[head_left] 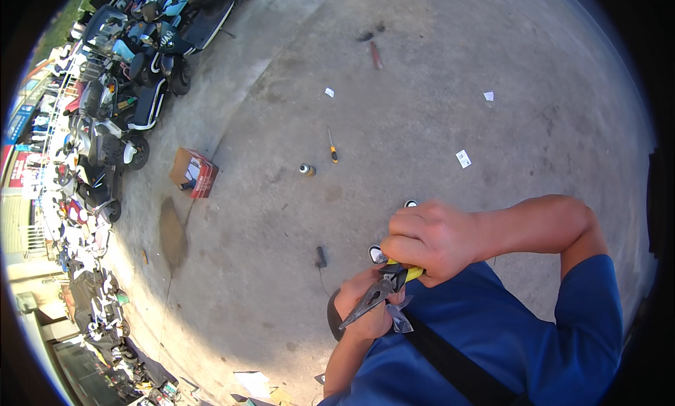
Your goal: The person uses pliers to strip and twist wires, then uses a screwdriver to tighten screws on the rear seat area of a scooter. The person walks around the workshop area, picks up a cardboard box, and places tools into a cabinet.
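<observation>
At the lower centre of the frame, a person's right hand (437, 243) clenches its fingers around yellow-handled pliers (380, 292), while the left hand (354, 293) curls close behind the tool, its hold hidden from view. A slipping grip could pinch the left hand, and the clear plastic (401, 319) beside it might snag.
</observation>
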Tool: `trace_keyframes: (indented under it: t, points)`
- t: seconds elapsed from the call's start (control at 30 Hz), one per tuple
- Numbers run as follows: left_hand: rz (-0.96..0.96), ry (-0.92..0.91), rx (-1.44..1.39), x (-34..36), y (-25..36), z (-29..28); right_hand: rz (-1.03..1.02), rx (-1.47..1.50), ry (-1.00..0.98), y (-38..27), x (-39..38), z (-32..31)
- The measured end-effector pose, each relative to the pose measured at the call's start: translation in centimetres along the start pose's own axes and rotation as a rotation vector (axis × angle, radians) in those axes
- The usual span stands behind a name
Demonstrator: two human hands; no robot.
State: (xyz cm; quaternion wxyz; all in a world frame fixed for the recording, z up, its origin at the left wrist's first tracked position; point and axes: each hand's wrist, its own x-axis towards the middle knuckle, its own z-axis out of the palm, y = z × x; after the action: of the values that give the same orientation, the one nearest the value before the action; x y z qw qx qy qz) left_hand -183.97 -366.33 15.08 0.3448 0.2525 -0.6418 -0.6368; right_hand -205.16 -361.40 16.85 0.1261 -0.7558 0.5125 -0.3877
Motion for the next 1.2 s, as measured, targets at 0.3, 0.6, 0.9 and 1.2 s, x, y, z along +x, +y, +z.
trace_keyframes:
  t: [0.3,0.6,0.9,1.2]
  points:
    - [0.244,0.071,-0.132,1.1,-0.7,-0.7,0.115,0.125,0.164,-1.2,0.3,-0.3]
    - [0.403,0.0,0.122,2.5,-0.7,-2.0,-0.003,-0.058,0.123,-2.2,1.4,-0.8]
    - [0.394,-0.031,0.225,3.4,1.0,-1.9,-0.032,-0.183,0.114,-2.1,1.7,-1.5]
    - [0.407,-0.093,0.309,4.2,2.4,-2.4,-0.045,-0.208,0.08,-2.2,1.8,-2.0]
